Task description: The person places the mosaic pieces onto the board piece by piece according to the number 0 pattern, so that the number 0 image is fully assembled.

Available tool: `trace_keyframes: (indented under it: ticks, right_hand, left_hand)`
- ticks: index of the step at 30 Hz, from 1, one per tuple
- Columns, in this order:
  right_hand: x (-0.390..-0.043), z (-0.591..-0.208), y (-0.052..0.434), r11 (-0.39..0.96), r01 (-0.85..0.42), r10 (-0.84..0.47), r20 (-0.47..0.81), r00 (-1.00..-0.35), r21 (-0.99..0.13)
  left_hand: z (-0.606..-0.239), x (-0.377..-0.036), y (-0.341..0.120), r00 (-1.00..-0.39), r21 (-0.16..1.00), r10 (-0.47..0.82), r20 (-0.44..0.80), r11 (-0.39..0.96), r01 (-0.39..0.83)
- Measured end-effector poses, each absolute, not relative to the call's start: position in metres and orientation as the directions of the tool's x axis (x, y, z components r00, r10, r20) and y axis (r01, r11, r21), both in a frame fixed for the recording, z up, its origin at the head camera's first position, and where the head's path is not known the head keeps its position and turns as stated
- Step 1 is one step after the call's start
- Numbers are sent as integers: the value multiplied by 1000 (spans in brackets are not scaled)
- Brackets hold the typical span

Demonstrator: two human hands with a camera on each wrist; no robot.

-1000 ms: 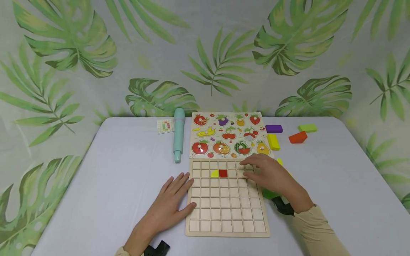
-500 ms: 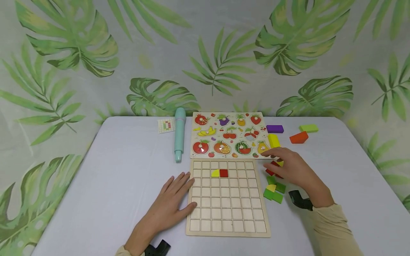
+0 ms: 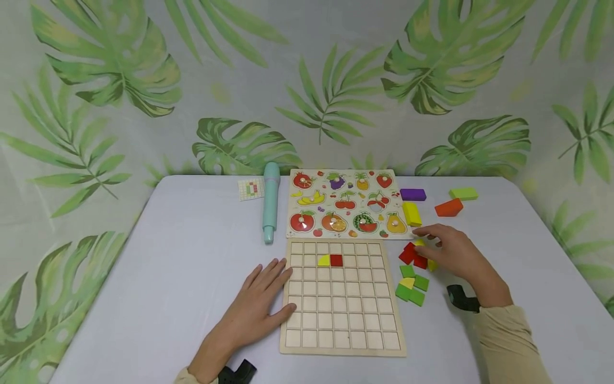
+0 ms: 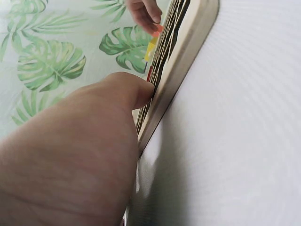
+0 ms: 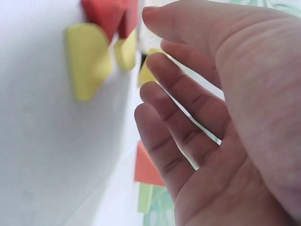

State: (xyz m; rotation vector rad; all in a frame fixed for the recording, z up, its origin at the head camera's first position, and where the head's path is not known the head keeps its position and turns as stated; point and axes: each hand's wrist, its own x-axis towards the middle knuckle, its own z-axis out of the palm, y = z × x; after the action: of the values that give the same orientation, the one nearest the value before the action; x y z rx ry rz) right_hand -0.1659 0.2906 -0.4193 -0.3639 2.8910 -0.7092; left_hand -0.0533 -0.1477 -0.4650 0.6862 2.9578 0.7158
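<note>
Under your left hand (image 3: 256,309) the grid board (image 3: 341,325) is pale, unvarnished-looking wood with a matt, smooth face, and the table cover (image 3: 158,277) it lies on looks like matt, finely ribbed cloth in the left wrist view. Beside your right hand (image 3: 453,255) the small tiles (image 3: 413,256) are painted in flat red, yellow and green with a dull sheen. Beyond both hands, the fruit board (image 3: 347,205) has a slightly glossy printed face, and the teal pen (image 3: 270,201) looks like smooth plastic.
</note>
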Motion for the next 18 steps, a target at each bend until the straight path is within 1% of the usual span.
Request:
trace_keyframes:
  ticks: [10, 18]
  right_hand:
    - [-170, -428, 299, 855, -206, -276, -81, -958, -475]
    - [-172, -427, 301, 882, -183, -252, -105, -962, -434]
  left_hand:
    - [-465, -54, -148, -903, 438, 422, 78, 799, 412]
    - [-465, -54, -148, -903, 439, 421, 86, 798, 414]
